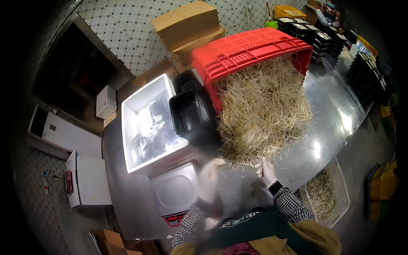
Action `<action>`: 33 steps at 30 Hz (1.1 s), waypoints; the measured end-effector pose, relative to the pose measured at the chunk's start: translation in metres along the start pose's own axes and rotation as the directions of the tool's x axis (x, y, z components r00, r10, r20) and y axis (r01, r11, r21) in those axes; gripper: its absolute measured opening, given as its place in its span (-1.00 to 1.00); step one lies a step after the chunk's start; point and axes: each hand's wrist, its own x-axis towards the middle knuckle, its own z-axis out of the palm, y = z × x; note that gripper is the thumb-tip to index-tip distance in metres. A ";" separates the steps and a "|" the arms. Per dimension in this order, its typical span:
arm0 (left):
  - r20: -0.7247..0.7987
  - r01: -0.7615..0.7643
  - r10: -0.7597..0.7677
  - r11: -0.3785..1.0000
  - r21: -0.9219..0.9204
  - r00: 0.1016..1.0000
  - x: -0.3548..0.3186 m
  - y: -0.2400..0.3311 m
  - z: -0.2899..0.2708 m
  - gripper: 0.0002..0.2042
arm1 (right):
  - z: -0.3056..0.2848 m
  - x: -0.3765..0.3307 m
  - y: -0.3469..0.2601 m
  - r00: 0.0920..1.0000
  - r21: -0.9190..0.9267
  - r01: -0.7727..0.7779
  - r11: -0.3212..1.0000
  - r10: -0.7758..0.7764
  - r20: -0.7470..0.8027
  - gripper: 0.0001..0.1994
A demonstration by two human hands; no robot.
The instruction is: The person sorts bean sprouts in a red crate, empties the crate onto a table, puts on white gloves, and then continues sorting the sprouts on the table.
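A large heap of pale bean sprouts [265, 114] spills from a red plastic crate [250, 53] tipped on its side on the metal table. My right hand [266, 173], in a white glove, is at the heap's near edge, its fingers closed in a pinch on a few loose sprouts. My left hand [210, 176], also gloved, is smeared by motion just left of the heap's near edge; its grip cannot be made out. Beside it lies the flat metal plate of a weighing scale [174, 189].
Left of the crate are a white foam box [129, 140] with shiny clear plastic inside and black plastic trays [187, 112]. Low on the right, a white basket [343, 191] holds more sprouts. Stacked filled black trays [321, 42] and another person [326, 16] are at the far right.
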 end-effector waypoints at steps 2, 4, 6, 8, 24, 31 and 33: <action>0.142 0.464 -0.448 0.780 -0.420 0.883 -0.033 -0.035 0.060 -0.50 | 0.029 -0.038 -0.023 0.971 0.097 0.203 0.974 -0.213 0.111 -0.41; 0.384 0.579 -0.555 0.229 -0.783 0.738 -0.056 -0.064 0.109 -0.40 | 0.052 -0.063 -0.035 0.897 0.267 0.197 0.943 -0.284 0.340 -0.21; 0.338 0.393 -0.413 0.053 -0.918 0.846 -0.054 -0.015 0.148 -0.37 | 0.071 -0.079 -0.045 0.843 0.446 0.129 0.886 -0.334 0.421 -0.17; 0.388 0.421 -0.378 0.005 -0.907 0.841 -0.053 -0.008 0.159 -0.38 | 0.074 -0.088 -0.079 0.867 0.562 -0.050 0.826 -0.244 0.435 -0.01; -0.231 0.043 -0.383 0.588 -0.807 0.894 -0.050 0.016 0.212 -0.55 | 0.015 -0.038 -0.127 0.734 0.134 0.578 0.805 -0.584 0.346 -0.50; -0.141 -0.123 -0.107 0.158 -0.980 0.984 -0.032 0.083 0.179 -0.21 | 0.035 -0.127 -0.090 0.753 0.235 -0.207 0.950 0.001 0.659 -0.22; -0.132 -0.129 -0.013 0.134 -0.982 0.991 -0.037 0.108 0.175 0.00 | 0.025 -0.134 -0.074 0.796 0.214 -0.170 0.962 0.006 0.605 -0.19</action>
